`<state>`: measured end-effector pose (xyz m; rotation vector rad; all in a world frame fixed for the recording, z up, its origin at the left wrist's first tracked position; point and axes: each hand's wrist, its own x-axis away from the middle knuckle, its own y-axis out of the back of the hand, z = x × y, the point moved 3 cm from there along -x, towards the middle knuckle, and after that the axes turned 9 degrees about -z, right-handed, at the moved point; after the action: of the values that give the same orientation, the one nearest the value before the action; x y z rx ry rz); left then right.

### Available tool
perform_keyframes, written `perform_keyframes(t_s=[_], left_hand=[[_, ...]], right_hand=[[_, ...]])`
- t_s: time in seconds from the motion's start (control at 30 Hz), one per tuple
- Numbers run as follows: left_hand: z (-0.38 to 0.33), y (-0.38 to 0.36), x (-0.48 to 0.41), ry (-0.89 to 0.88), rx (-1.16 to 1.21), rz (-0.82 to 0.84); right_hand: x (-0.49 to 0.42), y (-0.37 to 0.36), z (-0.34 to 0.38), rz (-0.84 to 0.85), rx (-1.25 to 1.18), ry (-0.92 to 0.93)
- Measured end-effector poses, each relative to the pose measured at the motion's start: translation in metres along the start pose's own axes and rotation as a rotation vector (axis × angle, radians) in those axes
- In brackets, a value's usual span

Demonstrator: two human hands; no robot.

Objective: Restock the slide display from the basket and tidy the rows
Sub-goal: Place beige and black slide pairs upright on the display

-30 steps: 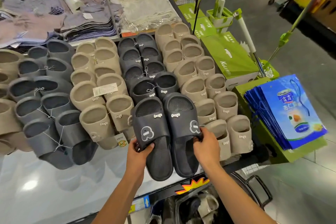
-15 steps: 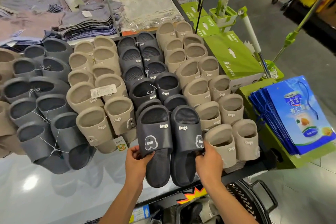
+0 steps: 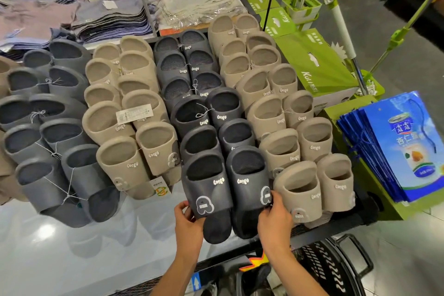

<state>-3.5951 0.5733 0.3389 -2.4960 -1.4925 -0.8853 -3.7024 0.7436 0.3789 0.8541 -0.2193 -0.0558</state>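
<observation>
Far left: folded clothes (image 3: 110, 17) stacked at the back, grey slides (image 3: 60, 132) overlapping in rows down to the glossy tabletop (image 3: 72, 247). Next over: beige slides (image 3: 125, 122) in two columns, a white paper tag (image 3: 134, 115) lying on one, a small label with a green and orange mark at the front end. Centre: a column of black slides (image 3: 192, 94) running from the back edge toward the front, strings tying the pairs. At the column's front end, a black pair (image 3: 225, 190), toes tucked up against the pair behind, heels on the tabletop near its front edge, each strap bearing a white logo and a grey round security tag. Left hand (image 3: 188, 223) gripping the outer edge of the left slide, thumb on the strap beside the tag, fingers under the sole. Right hand (image 3: 276, 218) gripping the outer edge of the right slide, fingertips touching its tag, just beside the nearest beige slide of the right block. Right of centre: more beige slides (image 3: 288, 127), two columns. Below the tabletop edge, lower right: a black basket (image 3: 336, 269) with white wavy marks, contents too dark to tell. Further right: green boxes (image 3: 317, 60), mop handles (image 3: 343, 31) leaning, blue packets (image 3: 396, 146) stacked on a green stand.
</observation>
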Motion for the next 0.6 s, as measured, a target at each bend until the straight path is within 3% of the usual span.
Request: perform_keyframes(t_s=[0.27, 0.6], left_hand=[[0.003, -0.005, -0.007, -0.072, -0.162, 0.023], [0.012, -0.010, -0.004, -0.064, -0.200, 0.040]], right_hand=[[0.001, -0.011, -0.004, 0.004, -0.006, -0.049], [0.006, -0.019, -0.024, -0.030, -0.053, -0.252]])
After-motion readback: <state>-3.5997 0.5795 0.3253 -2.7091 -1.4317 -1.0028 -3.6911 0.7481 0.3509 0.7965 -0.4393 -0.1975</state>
